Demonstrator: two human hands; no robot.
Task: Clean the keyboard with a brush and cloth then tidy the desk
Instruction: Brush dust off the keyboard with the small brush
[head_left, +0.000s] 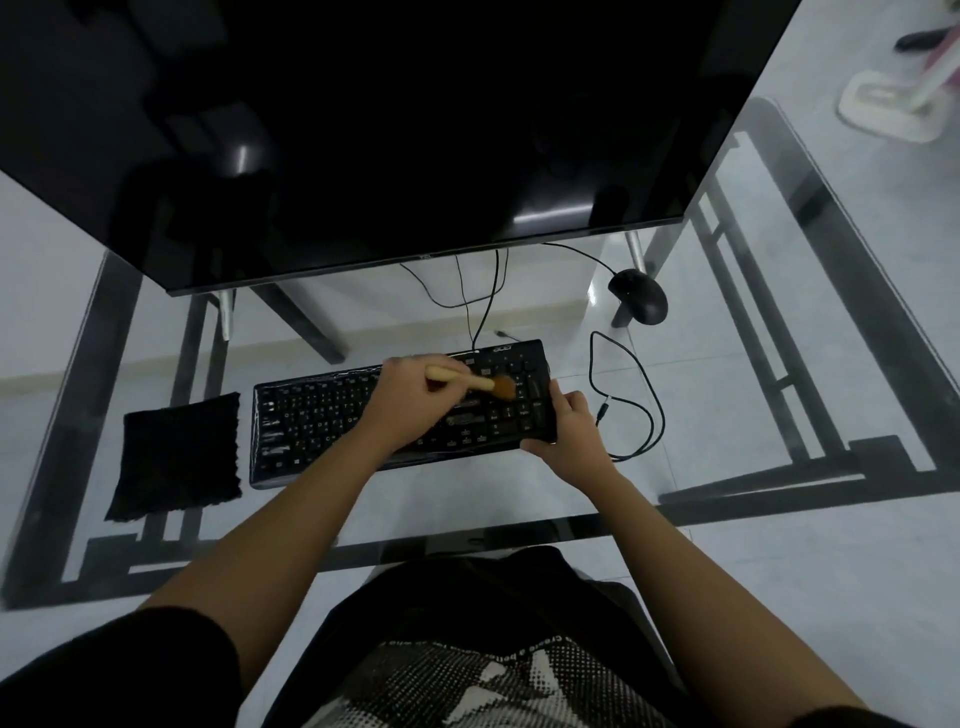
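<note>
A black keyboard (317, 415) lies on the glass desk (467, 499) in front of me. My left hand (410, 400) is closed round the wooden handle of a small brush (483, 383). Its brown bristles rest on the keys at the right end of the keyboard. At that end, my right hand (569, 423) grips the keyboard's edge, fingers over the top and thumb at the front corner. A black cloth (176, 457) lies flat on the desk just left of the keyboard, untouched.
A large dark monitor (415, 130) stands close behind the keyboard. A black mouse (639, 296) sits at the back right. A loose looped cable (631, 395) lies right of the keyboard. The desk's near edge runs across just before my lap.
</note>
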